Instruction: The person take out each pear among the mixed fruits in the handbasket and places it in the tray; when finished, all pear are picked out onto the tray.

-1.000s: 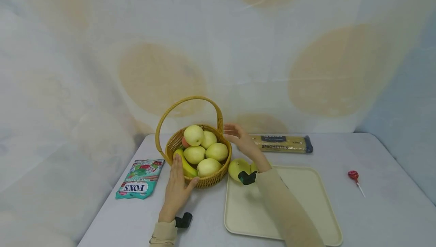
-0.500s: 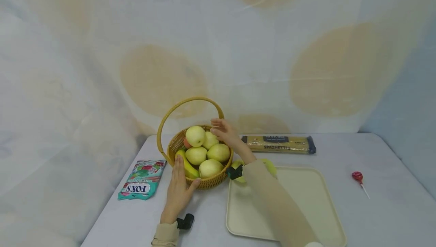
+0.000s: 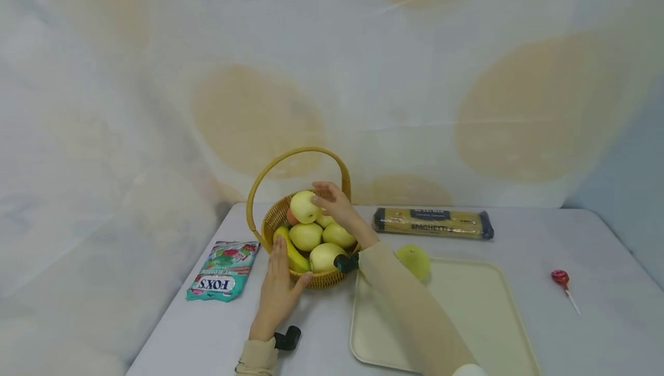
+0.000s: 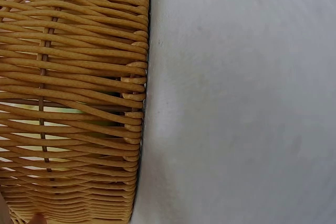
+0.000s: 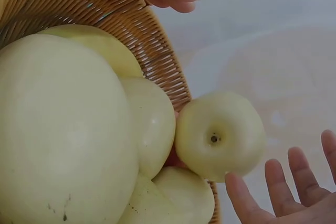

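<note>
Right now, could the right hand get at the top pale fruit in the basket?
Probably yes: the right hand, open, is right beside the top pale fruit, and nothing seems to block the way. The fruit sits high in the basket, its side exposed.

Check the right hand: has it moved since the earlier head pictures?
Yes, leftward: against the basket, the right hand has gone from the right end of the handle to beside the topmost pale fruit.
</note>
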The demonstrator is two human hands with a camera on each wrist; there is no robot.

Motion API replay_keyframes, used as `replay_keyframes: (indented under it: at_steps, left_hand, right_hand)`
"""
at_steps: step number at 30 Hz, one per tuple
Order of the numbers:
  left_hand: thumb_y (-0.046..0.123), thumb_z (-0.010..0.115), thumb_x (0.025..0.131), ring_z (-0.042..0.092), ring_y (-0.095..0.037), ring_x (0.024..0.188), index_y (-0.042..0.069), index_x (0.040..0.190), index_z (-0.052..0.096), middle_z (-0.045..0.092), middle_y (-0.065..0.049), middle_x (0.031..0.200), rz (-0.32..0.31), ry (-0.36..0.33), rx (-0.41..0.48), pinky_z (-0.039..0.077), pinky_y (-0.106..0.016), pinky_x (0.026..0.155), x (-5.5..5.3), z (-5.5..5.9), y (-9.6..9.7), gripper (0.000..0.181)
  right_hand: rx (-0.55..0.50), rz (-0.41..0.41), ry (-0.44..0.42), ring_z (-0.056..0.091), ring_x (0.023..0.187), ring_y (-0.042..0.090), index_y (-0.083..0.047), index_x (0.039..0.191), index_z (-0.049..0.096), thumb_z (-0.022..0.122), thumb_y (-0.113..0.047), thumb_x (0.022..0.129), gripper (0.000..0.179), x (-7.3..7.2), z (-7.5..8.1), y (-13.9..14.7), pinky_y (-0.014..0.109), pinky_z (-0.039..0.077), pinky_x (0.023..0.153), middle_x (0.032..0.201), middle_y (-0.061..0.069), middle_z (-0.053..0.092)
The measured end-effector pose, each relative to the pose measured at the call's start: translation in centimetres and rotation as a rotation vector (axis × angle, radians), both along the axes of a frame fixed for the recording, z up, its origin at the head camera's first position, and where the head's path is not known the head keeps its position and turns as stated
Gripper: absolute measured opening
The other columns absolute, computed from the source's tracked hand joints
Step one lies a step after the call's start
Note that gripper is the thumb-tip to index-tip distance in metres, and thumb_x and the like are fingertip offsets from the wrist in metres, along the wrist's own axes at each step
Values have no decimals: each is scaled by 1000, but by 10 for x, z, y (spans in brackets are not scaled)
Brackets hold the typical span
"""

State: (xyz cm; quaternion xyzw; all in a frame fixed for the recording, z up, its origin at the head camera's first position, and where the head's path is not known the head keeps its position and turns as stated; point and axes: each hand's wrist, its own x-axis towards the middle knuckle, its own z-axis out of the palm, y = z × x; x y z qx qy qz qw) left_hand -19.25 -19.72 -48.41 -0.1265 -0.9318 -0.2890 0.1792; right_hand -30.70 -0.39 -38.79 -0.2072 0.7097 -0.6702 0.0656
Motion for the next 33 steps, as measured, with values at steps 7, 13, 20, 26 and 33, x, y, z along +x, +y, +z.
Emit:
replay_keyframes:
  at_steps: [7,13,20,26,33]
  left_hand:
    - [46,62,91,14,-39,149,7,156,1,6,-16,164,12,11,-20,21,-57,116,2,-3,-3,98]
    - [46,62,91,14,-39,149,8,157,1,6,-15,164,15,21,-12,21,-59,116,7,-3,-3,97]
    - [49,60,91,14,-39,149,9,157,0,8,-16,164,-16,31,-16,22,-59,115,9,-4,7,97]
    - [57,55,91,15,-39,149,10,157,0,7,-14,164,-41,31,-10,22,-57,116,11,-3,14,98]
    - [58,53,92,14,-38,150,11,157,-2,4,-12,165,-44,9,-12,21,-55,118,12,-4,21,97]
  right_hand:
    - [10,-28,-12,40,137,33,-13,145,39,54,-25,100,49,-4,-4,-5,55,41,106,149,16,40]
    - [30,-54,-30,39,137,33,-12,145,39,58,-24,97,53,-6,-7,-13,53,43,104,148,14,40]
    - [89,-132,-30,36,140,35,-11,146,37,64,-22,93,60,-6,-13,-16,51,36,111,150,15,39]
    - [158,-207,-39,48,128,35,-10,145,37,72,-21,88,68,-9,-24,-25,48,45,103,146,16,41]
    - [206,-276,-24,49,126,34,-12,145,38,74,-23,86,70,-13,-36,-30,50,45,102,145,15,43]
